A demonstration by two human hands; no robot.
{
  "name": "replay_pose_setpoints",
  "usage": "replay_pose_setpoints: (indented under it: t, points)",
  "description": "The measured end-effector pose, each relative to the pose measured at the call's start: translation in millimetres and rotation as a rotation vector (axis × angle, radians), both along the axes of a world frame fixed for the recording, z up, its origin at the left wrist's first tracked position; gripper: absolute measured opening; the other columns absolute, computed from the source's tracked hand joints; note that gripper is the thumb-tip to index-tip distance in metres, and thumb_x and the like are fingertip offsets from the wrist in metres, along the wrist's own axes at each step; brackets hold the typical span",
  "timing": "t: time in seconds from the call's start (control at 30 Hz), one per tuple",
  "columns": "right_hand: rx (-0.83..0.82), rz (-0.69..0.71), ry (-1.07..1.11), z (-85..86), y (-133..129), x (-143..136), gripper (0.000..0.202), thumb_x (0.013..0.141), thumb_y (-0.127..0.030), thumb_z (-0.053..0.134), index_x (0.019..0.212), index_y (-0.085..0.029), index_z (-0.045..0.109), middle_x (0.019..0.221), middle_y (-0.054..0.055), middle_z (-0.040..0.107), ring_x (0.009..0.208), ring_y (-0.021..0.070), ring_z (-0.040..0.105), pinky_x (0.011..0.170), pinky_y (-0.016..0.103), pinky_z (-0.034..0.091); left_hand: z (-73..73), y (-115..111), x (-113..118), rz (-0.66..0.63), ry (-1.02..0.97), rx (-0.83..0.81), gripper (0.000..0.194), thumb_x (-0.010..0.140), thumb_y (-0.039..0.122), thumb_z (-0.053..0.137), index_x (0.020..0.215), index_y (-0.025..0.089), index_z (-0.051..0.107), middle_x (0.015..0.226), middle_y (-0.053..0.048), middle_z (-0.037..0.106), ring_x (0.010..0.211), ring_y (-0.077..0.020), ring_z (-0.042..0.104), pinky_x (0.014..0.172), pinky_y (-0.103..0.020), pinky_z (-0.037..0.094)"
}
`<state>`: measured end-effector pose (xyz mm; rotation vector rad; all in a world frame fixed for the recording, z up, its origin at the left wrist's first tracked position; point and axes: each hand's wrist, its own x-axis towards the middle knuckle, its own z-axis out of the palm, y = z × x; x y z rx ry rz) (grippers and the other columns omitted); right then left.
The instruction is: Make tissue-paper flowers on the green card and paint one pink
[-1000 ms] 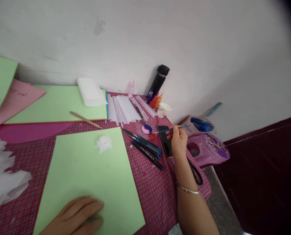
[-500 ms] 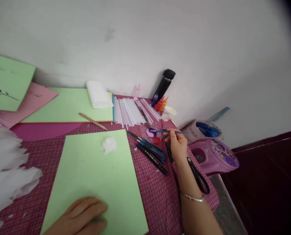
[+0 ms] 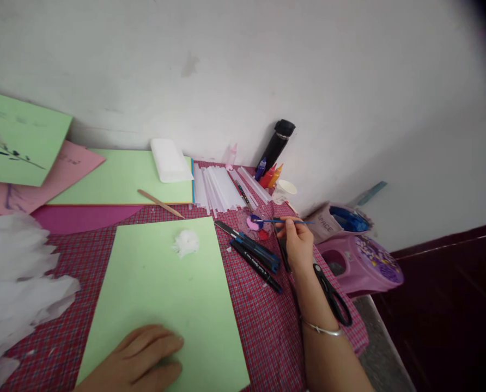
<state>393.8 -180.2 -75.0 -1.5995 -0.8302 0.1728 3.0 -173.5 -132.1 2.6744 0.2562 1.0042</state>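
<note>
Pinching the brush, the right hand holds its tip at the palette, at one o'clock from the left hand. That hand is released, fingers loosely spread at the sheet's six o'clock edge. White fluff sits toward the sheet's one o'clock.

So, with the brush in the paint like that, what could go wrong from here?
The pink paint and purple paint touch, so the brush might muddy them.

The cutter, its blade apparently out, lies between the right hand and the green paper; crossing low could nick a finger.

The scissors sit beside the right forearm near the table's edge and might get knocked off.
</note>
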Motion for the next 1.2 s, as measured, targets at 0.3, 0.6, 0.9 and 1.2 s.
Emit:
replay_pose_setpoints:
  t: [0.3,0.6,0.9,1.2]
  points:
    - [0.008,0.019,-0.01,-2.7,2,-1,0.036,0.088,-0.05,0.056,0.089,-0.016,0.068,0.076,0.004,0.069,0.051,0.0122,0.055,0.052,0.026,0.044,-0.4,1,-3,-0.027,0.033,-0.018,0.018,0.082,0.027,0.056,0.097,0.029,0.064,0.105,0.001,0.071,0.104,-0.0172,0.057,0.099,-0.028,0.042]
    - [0.007,0.01,0.005,-0.9,2,-1,0.037,0.088,-0.05,0.056,0.089,-0.015,0.067,0.075,0.003,0.069,0.052,0.0119,0.056,0.054,0.026,0.045,0.3,0,-3,-0.021,0.039,-0.039,0.021,0.081,0.023,0.053,0.099,0.029,0.064,0.106,0.0,0.07,0.104,-0.0176,0.057,0.099,-0.028,0.042]
    - [0.118,-0.108,0.192,5.7,2,-3,0.039,0.081,-0.053,0.062,0.083,-0.014,0.065,0.065,0.001,0.067,0.047,0.0095,0.051,0.049,0.023,0.041,19.0,2,-6,-0.043,0.207,-0.046,0.031,0.075,0.016,0.057,0.102,0.03,0.064,0.112,0.002,0.069,0.108,-0.0165,0.057,0.102,-0.027,0.041]
    - [0.241,-0.129,0.477,11.2,-12,2,0.031,0.069,-0.043,0.07,0.082,-0.016,0.063,0.062,-0.004,0.062,0.044,0.0077,0.049,0.045,0.023,0.045,66.9,-4,2,-0.094,0.38,-0.085,0.021,0.086,0.016,0.054,0.104,0.022,0.065,0.111,-0.003,0.067,0.104,-0.0161,0.056,0.101,-0.028,0.042]
